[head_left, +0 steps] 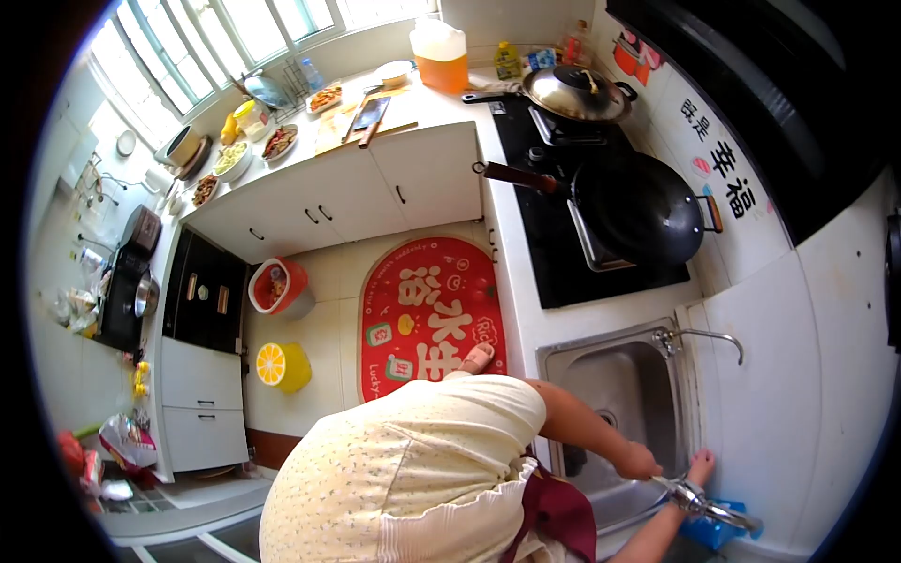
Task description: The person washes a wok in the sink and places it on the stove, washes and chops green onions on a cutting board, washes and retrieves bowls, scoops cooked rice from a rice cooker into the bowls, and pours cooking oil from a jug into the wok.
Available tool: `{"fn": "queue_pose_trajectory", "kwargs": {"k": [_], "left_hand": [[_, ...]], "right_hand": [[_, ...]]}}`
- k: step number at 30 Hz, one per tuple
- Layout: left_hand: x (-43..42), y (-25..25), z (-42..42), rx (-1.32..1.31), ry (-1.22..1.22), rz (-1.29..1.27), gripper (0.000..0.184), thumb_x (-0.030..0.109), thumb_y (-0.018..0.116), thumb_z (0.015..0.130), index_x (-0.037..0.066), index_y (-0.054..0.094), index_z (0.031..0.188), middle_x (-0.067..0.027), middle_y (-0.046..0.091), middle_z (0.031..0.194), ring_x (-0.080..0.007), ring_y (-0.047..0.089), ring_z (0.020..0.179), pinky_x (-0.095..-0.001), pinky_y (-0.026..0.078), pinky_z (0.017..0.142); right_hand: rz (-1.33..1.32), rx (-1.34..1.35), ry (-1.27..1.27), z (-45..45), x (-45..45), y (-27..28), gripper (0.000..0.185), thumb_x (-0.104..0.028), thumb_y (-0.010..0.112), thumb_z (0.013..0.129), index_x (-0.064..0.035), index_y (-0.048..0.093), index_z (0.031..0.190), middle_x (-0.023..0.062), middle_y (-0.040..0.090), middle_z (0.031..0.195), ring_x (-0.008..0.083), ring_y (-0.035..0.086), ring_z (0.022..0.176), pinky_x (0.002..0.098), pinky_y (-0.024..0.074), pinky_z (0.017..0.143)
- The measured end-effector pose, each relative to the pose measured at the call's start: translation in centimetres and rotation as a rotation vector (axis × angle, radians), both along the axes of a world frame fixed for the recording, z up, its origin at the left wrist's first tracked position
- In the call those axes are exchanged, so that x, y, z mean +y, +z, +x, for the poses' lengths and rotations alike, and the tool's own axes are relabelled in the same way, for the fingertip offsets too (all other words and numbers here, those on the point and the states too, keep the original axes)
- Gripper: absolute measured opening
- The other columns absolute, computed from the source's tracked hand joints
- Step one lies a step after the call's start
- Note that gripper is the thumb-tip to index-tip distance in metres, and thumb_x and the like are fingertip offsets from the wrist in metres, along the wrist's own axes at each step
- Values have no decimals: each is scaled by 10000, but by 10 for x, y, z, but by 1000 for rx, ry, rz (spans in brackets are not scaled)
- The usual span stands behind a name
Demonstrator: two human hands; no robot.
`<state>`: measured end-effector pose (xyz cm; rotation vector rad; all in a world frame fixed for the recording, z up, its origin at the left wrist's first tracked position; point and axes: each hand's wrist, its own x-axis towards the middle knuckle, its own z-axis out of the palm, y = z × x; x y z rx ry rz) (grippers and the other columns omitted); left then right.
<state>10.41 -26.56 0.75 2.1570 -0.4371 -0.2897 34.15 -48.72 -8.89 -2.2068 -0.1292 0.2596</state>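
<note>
My left hand (640, 463), on a bent arm over the sink (638, 375), is closed at the near end of a chrome faucet (699, 502). A thin, pale bar, apparently part of the faucet, runs out from the fingers. On the wall side of the faucet is my right hand (700, 465), its forearm passing under the metal. Its fingers are small and partly hidden, so their grip is unclear. A blue package (718, 533) lies below the faucet. A second, slim tap (709, 336) curves over the sink's upper corner. I wear a cream floral top (404, 469) and a maroon apron (558, 511).
Above the sink, a black wok (638, 206) and a lidded pan (577, 89) sit on the black cooktop (526, 244). A cleaver (372, 114) rests on a cutting board (404, 108). A red mat (432, 319), a bin (279, 286) and a yellow stool (283, 366) occupy the floor.
</note>
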Motion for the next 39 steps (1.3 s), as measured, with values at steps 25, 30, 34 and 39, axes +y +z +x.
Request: {"fn": "queue_pose_trajectory", "kwargs": {"k": [25,30,34,39], "left_hand": [[444,-5,-327,-73,713,-299,230,229,452,904,14,416,976,-265,555,842,-444,523,813,-498,395,715],[579,-21,-428,-130,1320,-271,240,265,452,921,36,397,965,-242,561,800,-408,559,753,-482,420,671],[669,-21,-508,-186,1774,-143,253,260,448,900,23,378,955,-265,587,806,-460,554,767,-529,419,659],[760,-18,-572,-39,1996,-21,280,265,475,904,-3,426,963,-292,588,830,-466,566,790,-534,435,699]], "right_hand": [[274,544,522,-412,492,114,371,-273,509,926,-80,466,1239,67,570,1019,154,570,824,274,453,747],[307,580,845,-493,675,136,425,-206,500,926,-78,382,1314,86,562,1053,166,570,870,279,459,772],[408,787,934,-550,780,159,516,-188,502,927,-84,280,1381,137,515,1191,216,560,1009,307,464,853],[425,943,1001,-580,896,124,640,-201,553,903,-26,203,1408,164,449,1290,240,495,1136,339,404,954]]}}
